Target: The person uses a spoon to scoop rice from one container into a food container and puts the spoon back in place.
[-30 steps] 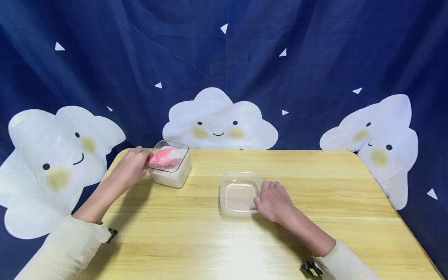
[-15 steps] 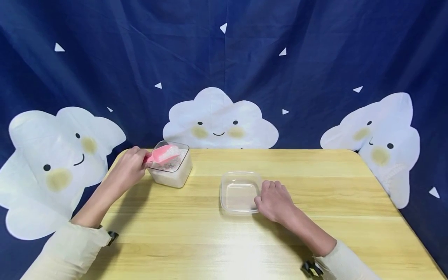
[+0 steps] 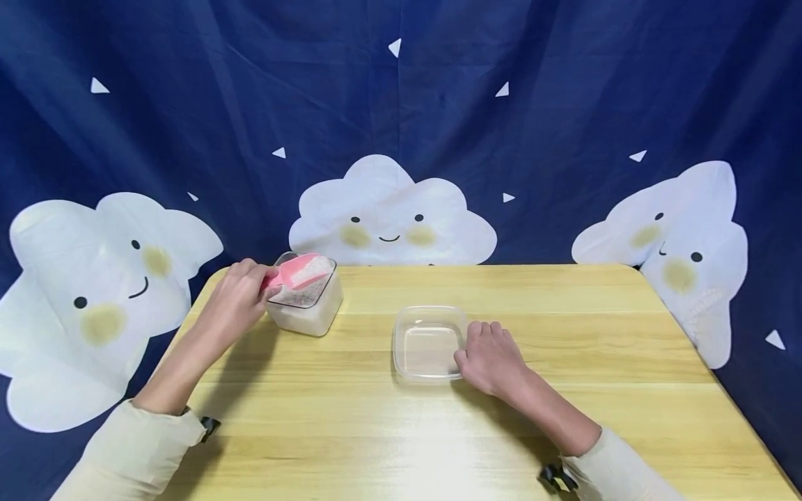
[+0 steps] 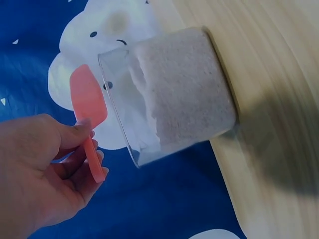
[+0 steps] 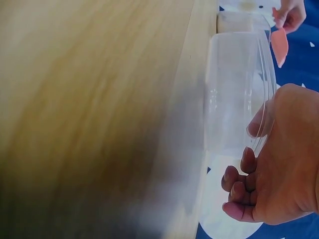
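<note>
1. My left hand point(image 3: 233, 299) pinches the handle of the scoop point(image 3: 289, 271) between thumb and curled fingers.
2. The scoop, with white grains point(image 4: 184, 89) in its bowl, is just above the rim of the jar point(image 3: 303, 320).
3. The jar stands upright at the far left of the table point(image 3: 351, 424), filled partway with the same grains.
4. My right hand point(image 3: 493, 360) pinches the right side of the tub point(image 3: 431, 348), thumb and forefinger at its rim, my other fingers curled beneath.
5. The tub, clear and square, sits on the table, right of the jar and nearer me.
6. Behind hangs a blue curtain point(image 3: 564, 104) printed with smiling clouds point(image 3: 391, 198).
</note>
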Tool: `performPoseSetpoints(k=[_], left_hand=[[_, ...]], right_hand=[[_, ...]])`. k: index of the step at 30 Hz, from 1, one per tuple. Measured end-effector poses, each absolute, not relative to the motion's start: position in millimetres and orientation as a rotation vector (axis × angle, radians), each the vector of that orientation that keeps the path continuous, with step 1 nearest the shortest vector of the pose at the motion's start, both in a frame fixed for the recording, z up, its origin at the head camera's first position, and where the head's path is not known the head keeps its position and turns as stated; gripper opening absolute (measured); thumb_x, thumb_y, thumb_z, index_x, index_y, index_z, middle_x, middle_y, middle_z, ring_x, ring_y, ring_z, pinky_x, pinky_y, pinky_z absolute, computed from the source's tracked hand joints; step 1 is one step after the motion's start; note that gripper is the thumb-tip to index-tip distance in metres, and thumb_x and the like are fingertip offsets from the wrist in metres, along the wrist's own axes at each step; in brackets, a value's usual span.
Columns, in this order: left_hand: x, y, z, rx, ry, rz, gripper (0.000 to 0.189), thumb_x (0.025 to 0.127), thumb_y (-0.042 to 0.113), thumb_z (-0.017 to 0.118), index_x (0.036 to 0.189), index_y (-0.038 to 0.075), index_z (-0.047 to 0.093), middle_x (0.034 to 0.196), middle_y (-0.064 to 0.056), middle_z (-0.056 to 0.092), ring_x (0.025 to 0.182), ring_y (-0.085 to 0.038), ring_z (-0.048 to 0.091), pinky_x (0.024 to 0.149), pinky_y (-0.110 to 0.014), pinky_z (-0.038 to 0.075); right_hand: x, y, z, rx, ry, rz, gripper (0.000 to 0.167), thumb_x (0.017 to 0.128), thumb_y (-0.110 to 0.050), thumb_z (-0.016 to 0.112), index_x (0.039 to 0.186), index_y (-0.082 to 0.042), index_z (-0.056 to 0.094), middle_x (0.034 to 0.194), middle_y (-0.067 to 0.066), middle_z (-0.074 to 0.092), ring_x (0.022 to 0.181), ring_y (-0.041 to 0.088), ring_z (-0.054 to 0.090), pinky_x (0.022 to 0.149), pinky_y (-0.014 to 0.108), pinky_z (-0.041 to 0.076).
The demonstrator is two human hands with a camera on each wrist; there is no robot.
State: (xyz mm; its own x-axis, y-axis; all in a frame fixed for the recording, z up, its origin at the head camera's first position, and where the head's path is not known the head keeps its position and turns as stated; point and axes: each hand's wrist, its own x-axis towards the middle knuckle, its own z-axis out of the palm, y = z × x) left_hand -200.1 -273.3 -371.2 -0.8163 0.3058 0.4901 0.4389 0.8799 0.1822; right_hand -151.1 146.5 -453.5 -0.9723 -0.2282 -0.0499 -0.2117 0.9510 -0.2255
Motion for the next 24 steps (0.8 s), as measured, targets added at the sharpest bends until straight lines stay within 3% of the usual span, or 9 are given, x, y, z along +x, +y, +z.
performPoseSetpoints(k=[11,24], left_hand=[[-193.5,-252.9,-365.9,-0.539,-2.639,-0.448,0.02,0.092,0.006,0.074,0.107,-0.007,0.071,0.096,-0.021,0.065,0.09,-0.037,0.057,0.081,-0.049,0.047],[-186.2,-240.9,-370.1,-0.581,-2.603,-0.497,0.018,0.092,0.005,0.074,0.106,-0.006,0.07,0.104,-0.021,0.069,0.099,-0.039,0.061,0.089,-0.053,0.05]], right_hand=[[-149.9,145.0,-450.9,-0.302,3.008,-0.353,0.02,0.091,-0.024,0.044,0.088,-0.005,0.046,0.084,0.01,0.048,0.081,0.029,0.043,0.078,0.039,0.038],[-150.2,144.3,-447.5,-0.273,2.984,-0.382,0.019,0.093,-0.024,0.047,0.087,-0.005,0.047,0.083,0.01,0.05,0.08,0.028,0.045,0.079,0.041,0.04]])
